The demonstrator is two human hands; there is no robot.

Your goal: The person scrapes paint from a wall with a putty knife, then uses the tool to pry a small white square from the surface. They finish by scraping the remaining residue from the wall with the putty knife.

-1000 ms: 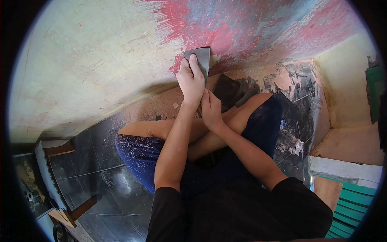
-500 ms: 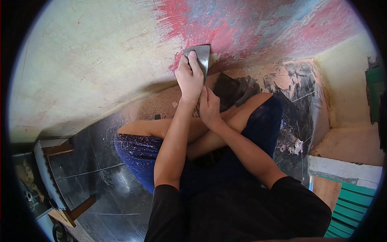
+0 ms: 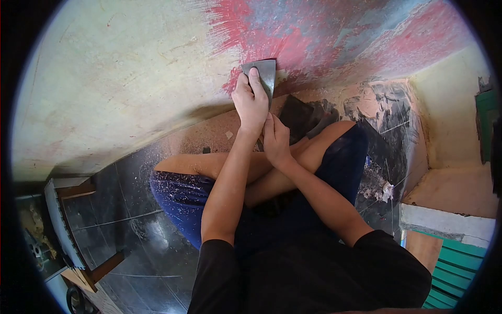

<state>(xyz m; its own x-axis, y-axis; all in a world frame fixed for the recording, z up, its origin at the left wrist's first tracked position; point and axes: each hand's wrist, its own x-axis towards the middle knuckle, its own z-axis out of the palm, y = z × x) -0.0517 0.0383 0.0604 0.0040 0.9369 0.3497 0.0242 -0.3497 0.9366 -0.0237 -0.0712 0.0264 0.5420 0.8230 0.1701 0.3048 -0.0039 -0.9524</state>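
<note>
A broad metal scraper (image 3: 267,78) has its blade edge against the wall (image 3: 146,68), where red and bluish paint borders a pale yellowish area. My left hand (image 3: 251,106) is closed on the scraper, its thumb lying along the blade. Just below, my right hand (image 3: 276,140) is closed around the lower end of the scraper, close to my left wrist. Most of the handle is hidden by my hands.
Paint flakes lie on the dark tiled floor (image 3: 99,214) and on my blue shorts (image 3: 180,196). Black crumpled material (image 3: 299,116) rests at the wall's foot. A wooden frame (image 3: 78,193) stands at left; green slats (image 3: 460,261) are at lower right.
Both hands and the scraper have shifted slightly to the right in the view. The grip looks the same.
</note>
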